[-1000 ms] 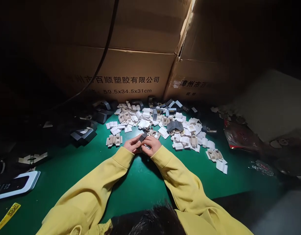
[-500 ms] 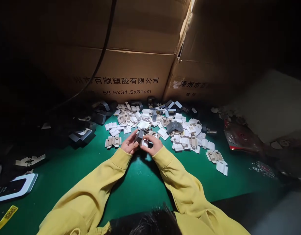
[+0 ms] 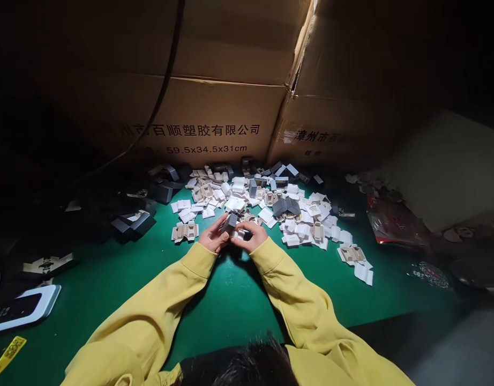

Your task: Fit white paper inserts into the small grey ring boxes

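Note:
Both my hands meet over the green table point(image 3: 231, 300), in yellow sleeves. My left hand point(image 3: 213, 237) and my right hand point(image 3: 250, 237) are closed together on a small grey and white folded card box point(image 3: 231, 222), held just above the table. Right behind the hands lies a heap of flat white and tan card blanks point(image 3: 267, 206) mixed with several small grey boxes point(image 3: 286, 206). One tan blank point(image 3: 186, 231) lies just left of my left hand.
Large brown cartons point(image 3: 215, 107) stand along the back of the table. Dark folded boxes point(image 3: 134, 222) lie at the left. A phone in a white tray point(image 3: 22, 308) sits at the far left edge. A red packet point(image 3: 391, 225) lies at the right.
My hands have lifted slightly and moved a little away from me. The small box has turned up between my fingers from lying flatter in them.

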